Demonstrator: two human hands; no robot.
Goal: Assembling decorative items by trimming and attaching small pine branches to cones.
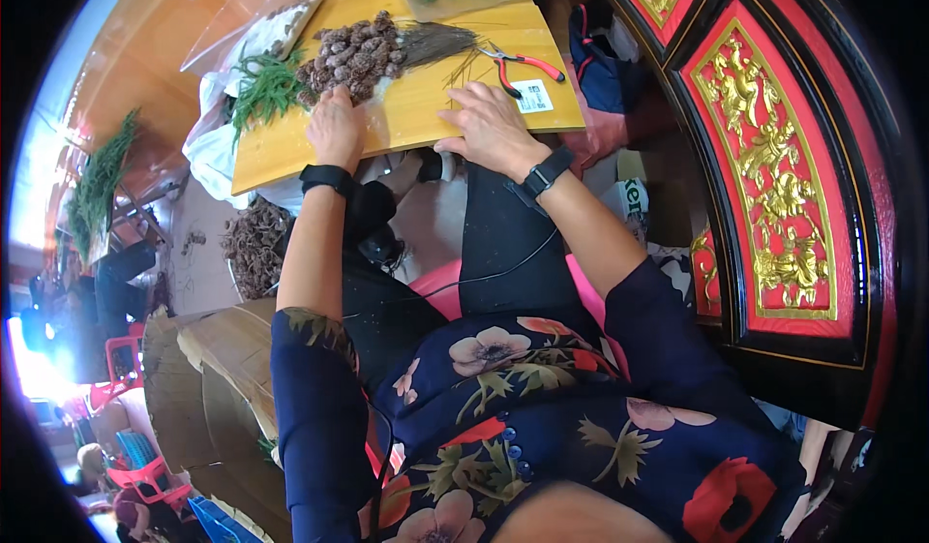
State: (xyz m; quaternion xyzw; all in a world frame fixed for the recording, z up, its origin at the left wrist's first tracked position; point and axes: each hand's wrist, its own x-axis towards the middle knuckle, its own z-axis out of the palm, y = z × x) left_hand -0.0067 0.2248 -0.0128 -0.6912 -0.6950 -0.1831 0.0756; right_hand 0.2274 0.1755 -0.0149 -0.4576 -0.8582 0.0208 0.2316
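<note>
A yellow wooden counter (426, 107) carries a heap of brown cones (353, 54), green sprigs (263, 86) and red-handled pliers (523, 64). The left hand (336, 127) rests at the heap's near edge, its grip hidden; the right hand (492, 129) lies flat, released. A red-and-gold carved panel (774, 165) stands right.

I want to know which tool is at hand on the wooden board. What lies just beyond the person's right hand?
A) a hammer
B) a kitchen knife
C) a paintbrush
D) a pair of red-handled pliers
D: the red-handled pliers lie on the wooden board just past the fingers of the right hand, which rests flat on the board, while the left hand touches the pile of brown cones.
</note>
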